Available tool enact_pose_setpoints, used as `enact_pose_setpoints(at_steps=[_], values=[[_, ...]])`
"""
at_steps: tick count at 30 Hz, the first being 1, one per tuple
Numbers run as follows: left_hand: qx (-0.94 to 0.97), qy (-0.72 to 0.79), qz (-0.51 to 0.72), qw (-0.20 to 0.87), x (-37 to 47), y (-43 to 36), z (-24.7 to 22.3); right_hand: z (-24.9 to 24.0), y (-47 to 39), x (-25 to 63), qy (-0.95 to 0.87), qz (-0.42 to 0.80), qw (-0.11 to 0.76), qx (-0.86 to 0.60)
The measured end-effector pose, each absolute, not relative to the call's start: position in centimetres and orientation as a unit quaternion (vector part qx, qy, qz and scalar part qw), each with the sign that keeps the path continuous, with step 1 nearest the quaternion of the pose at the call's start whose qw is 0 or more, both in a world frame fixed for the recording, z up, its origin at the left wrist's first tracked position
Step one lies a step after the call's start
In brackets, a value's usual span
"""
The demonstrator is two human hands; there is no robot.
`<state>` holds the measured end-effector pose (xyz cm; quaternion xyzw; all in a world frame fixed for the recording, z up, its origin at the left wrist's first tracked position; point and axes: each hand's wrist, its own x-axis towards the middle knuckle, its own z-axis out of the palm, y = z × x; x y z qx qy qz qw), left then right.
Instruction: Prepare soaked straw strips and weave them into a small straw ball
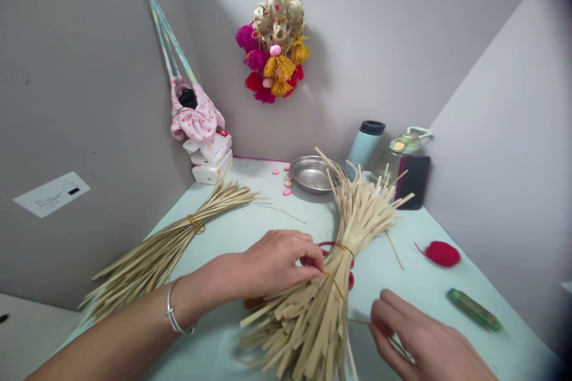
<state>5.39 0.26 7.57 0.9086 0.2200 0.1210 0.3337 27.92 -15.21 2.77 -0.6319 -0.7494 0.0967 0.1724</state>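
Observation:
A large bundle of pale flat strips (308, 327), tied with yellow bands near its narrow middle, lies at the centre of the table. My left hand (279, 265) is at the bundle's left side, its thumb and fingers pinched on a yellow band (333, 281). To the right of the bundle, my right hand (413, 333) has its fingers curled round a thin strip (358, 321) that extends from the bundle. Part of a red item (351, 280) shows behind the bundle; the rest is hidden.
A second tied bundle (165, 247) lies left. Behind are a metal bowl (313, 174), pink beads (287, 191), a blue bottle (364, 146), a green-lidded bottle (404, 143) and a phone (414, 181). Red yarn (442, 254) and a green tool (474, 309) lie right.

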Motion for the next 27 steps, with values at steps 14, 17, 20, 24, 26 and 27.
enact_pose_setpoints(at_steps=[14, 17, 20, 24, 26, 27], values=[[0.861, 0.158, 0.136, 0.464, 5.9, -0.6, 6.9, 3.1, -10.2, 24.3, -0.345, 0.621, 0.484, -0.511], [0.874, 0.112, 0.144, 0.450, 6.1, -0.7, 6.9, 3.1, -10.2, 24.0, -0.338, 0.631, 0.502, -0.485], [0.878, 0.096, 0.161, 0.440, 6.4, -0.5, 7.0, 3.2, -10.2, 23.8, -0.352, 0.623, 0.507, -0.481], [0.873, 0.123, 0.175, 0.438, 7.0, -0.2, 7.3, 3.4, -10.2, 23.6, -0.394, 0.604, 0.482, -0.498], [0.860, 0.137, 0.177, 0.459, 7.3, 0.0, 7.3, 3.4, -10.1, 23.6, -0.405, 0.591, 0.466, -0.519], [0.855, 0.146, 0.178, 0.466, 7.4, 0.1, 7.4, 3.4, -10.1, 23.6, -0.406, 0.585, 0.462, -0.529]])
